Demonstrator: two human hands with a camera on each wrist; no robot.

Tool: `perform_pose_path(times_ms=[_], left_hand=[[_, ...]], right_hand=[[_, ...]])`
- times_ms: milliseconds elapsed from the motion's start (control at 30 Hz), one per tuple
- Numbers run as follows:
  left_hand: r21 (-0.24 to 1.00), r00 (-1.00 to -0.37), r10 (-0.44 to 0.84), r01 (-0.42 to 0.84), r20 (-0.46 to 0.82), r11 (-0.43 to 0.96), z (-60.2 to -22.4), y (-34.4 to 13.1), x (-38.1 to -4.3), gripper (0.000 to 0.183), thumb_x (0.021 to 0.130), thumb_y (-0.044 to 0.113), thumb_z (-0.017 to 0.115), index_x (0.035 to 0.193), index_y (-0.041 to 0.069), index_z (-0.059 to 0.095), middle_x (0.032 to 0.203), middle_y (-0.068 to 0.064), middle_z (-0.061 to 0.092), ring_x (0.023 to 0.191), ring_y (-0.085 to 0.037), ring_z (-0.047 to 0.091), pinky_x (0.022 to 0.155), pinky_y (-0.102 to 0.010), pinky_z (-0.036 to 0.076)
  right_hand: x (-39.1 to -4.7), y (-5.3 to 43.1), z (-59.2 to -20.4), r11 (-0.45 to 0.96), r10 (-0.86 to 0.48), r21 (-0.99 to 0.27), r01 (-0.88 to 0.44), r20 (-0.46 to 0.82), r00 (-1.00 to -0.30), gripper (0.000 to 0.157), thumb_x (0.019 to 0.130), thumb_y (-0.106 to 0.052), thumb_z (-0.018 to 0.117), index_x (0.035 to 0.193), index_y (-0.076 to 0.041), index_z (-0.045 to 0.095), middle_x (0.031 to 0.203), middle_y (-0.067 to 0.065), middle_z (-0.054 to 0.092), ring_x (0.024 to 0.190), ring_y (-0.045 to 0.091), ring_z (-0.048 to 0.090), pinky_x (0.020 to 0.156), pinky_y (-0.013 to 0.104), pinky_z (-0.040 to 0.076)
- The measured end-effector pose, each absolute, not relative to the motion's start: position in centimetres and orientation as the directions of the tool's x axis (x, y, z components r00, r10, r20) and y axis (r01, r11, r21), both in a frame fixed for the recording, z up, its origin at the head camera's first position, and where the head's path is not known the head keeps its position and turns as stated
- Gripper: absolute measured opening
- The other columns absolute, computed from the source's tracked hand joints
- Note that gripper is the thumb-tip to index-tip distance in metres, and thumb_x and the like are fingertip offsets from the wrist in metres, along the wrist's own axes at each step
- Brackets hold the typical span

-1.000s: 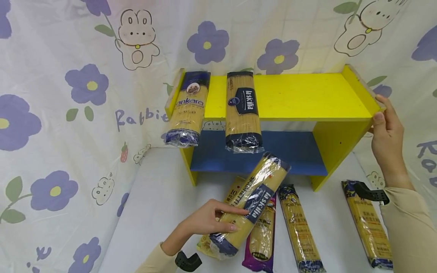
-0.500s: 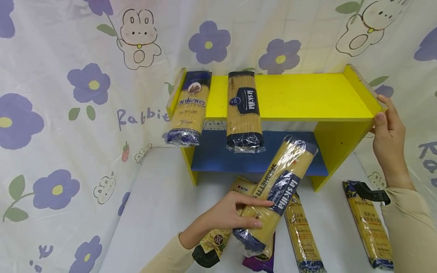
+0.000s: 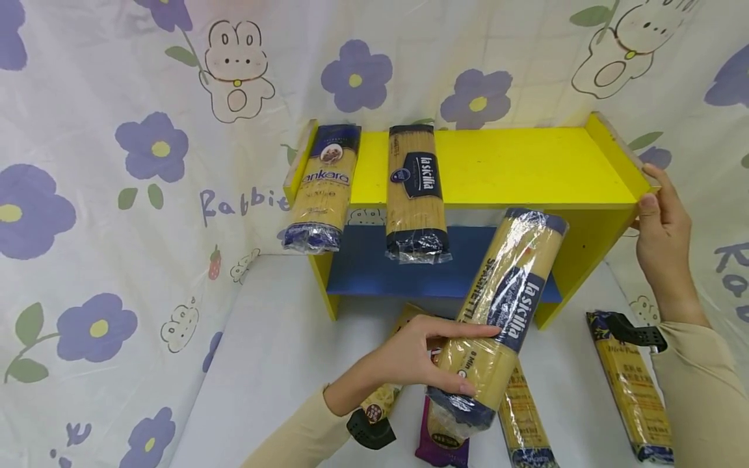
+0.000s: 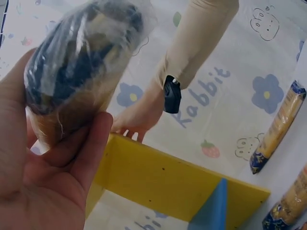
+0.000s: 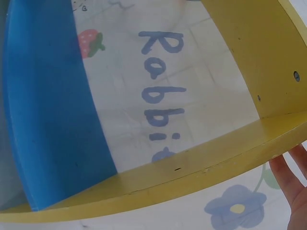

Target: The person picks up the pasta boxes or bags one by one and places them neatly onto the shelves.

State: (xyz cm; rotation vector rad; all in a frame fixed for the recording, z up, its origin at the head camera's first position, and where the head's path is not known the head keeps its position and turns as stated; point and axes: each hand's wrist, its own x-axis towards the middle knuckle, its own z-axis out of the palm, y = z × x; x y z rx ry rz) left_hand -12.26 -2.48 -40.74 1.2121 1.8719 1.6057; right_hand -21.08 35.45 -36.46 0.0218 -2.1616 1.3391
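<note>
My left hand [image 3: 435, 354] grips the lower part of a La Sicilia spaghetti pack [image 3: 504, 305], thumb on one side and fingers on the other. The pack is tilted up to the right, its top end overlapping the front edge of the yellow shelf [image 3: 526, 166] in the head view. In the left wrist view, the dark blue end of the spaghetti pack [image 4: 86, 52] sits in the palm side of the hand. My right hand [image 3: 664, 227] holds the shelf's right upper corner, with fingertips [image 5: 283, 175] against the outside of the side panel in the right wrist view.
On the top board lie an Ankara pasta pack [image 3: 324, 188] at left and another La Sicilia pack [image 3: 417, 192] beside it. Below is a blue board [image 3: 380, 266]. Several pasta packs lie on the white table, including a purple one [image 3: 430, 442] and one at far right [image 3: 632, 390].
My left hand has carried the spaghetti pack up and to the right, from over the packs on the table to in front of the shelf. The right hand keeps its place.
</note>
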Motion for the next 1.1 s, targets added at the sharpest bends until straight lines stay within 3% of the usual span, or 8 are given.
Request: perform_pose_path(times_ms=[33, 167, 267, 567, 667, 767, 867, 1100], left_hand=[[0.935, -0.553, 0.799, 0.352, 0.234, -0.03, -40.6, -2.3, -12.3, 0.072, 0.078, 0.001, 0.081, 0.143, 0.014, 0.054, 0.146, 0.001, 0.056, 0.06, -0.001, 0.039, 0.053, -0.015, 0.032], [0.962, -0.576, 0.79, 0.267, 0.207, -0.058, -39.8, -1.3, -12.4, 0.069, 0.082, -0.001, 0.077, 0.144, 0.015, 0.053, 0.146, -0.002, 0.057, 0.079, 0.001, 0.059, 0.065, -0.018, 0.052], [0.972, -0.591, 0.781, 0.219, 0.203, -0.088, -39.1, -0.5, -12.5, 0.068, 0.083, -0.002, 0.074, 0.145, 0.015, 0.051, 0.142, -0.008, 0.059, 0.087, -0.001, 0.066, 0.074, -0.03, 0.061], [0.953, -0.644, 0.713, 0.28, 0.278, -0.118, -37.5, 2.3, -14.0, 0.064, 0.09, 0.003, 0.068, 0.149, 0.019, 0.047, 0.126, -0.015, 0.065, 0.066, -0.002, 0.058, 0.054, -0.018, 0.049], [0.931, -0.657, 0.68, 0.35, 0.324, -0.105, -37.2, 3.4, -14.9, 0.062, 0.094, 0.007, 0.065, 0.15, 0.02, 0.044, 0.137, -0.009, 0.061, 0.053, -0.006, 0.049, 0.05, -0.017, 0.043], [0.927, -0.663, 0.66, 0.345, 0.354, -0.15, -37.1, 4.5, -15.9, 0.059, 0.097, 0.005, 0.059, 0.152, 0.018, 0.04, 0.146, -0.01, 0.053, 0.069, -0.002, 0.059, 0.064, -0.015, 0.052], [0.932, -0.682, 0.638, 0.296, 0.359, -0.208, -36.7, 5.6, -16.6, 0.058, 0.099, 0.003, 0.055, 0.153, 0.015, 0.038, 0.151, -0.016, 0.045, 0.107, -0.006, 0.061, 0.086, -0.018, 0.055], [0.924, -0.736, 0.559, 0.316, 0.382, -0.215, -35.5, 6.9, -17.5, 0.056, 0.101, 0.006, 0.053, 0.154, 0.014, 0.037, 0.147, -0.018, 0.046, 0.104, -0.006, 0.058, 0.086, -0.017, 0.054]], right_hand=[[-21.1, 35.5, -36.5, 0.495, 0.283, -0.813, -0.308, 0.486, -0.827, 0.042, 0.107, -0.021, 0.041, 0.147, -0.029, 0.047, 0.099, -0.017, 0.053, 0.09, 0.001, 0.055, 0.08, 0.004, 0.047], [-21.1, 35.5, -36.5, 0.5, 0.281, -0.813, -0.3, 0.479, -0.831, 0.042, 0.107, -0.022, 0.041, 0.147, -0.03, 0.046, 0.1, -0.018, 0.053, 0.09, 0.001, 0.055, 0.08, 0.004, 0.047], [-21.1, 35.6, -36.5, 0.502, 0.281, -0.813, -0.295, 0.476, -0.833, 0.042, 0.107, -0.023, 0.041, 0.148, -0.03, 0.046, 0.1, -0.018, 0.052, 0.09, 0.0, 0.055, 0.08, 0.003, 0.047], [-21.1, 35.7, -36.5, 0.507, 0.274, -0.806, -0.307, 0.488, -0.829, 0.042, 0.107, -0.021, 0.04, 0.148, -0.029, 0.046, 0.099, -0.018, 0.053, 0.088, 0.0, 0.055, 0.079, 0.003, 0.047], [-21.1, 35.7, -36.4, 0.507, 0.274, -0.806, -0.305, 0.487, -0.83, 0.042, 0.107, -0.022, 0.04, 0.148, -0.029, 0.046, 0.101, -0.018, 0.053, 0.089, -0.001, 0.056, 0.079, 0.003, 0.047], [-21.0, 35.6, -36.4, 0.51, 0.274, -0.806, -0.301, 0.484, -0.831, 0.042, 0.107, -0.023, 0.04, 0.148, -0.029, 0.045, 0.103, -0.019, 0.053, 0.092, -0.001, 0.056, 0.08, 0.003, 0.047], [-21.0, 35.5, -36.4, 0.51, 0.275, -0.807, -0.296, 0.48, -0.833, 0.042, 0.107, -0.024, 0.04, 0.148, -0.03, 0.045, 0.104, -0.02, 0.054, 0.092, -0.001, 0.056, 0.08, 0.003, 0.047], [-21.2, 35.5, -36.6, 0.512, 0.281, -0.808, -0.291, 0.478, -0.832, 0.042, 0.107, -0.024, 0.04, 0.148, -0.03, 0.045, 0.102, -0.019, 0.053, 0.091, -0.002, 0.056, 0.08, 0.003, 0.046]])
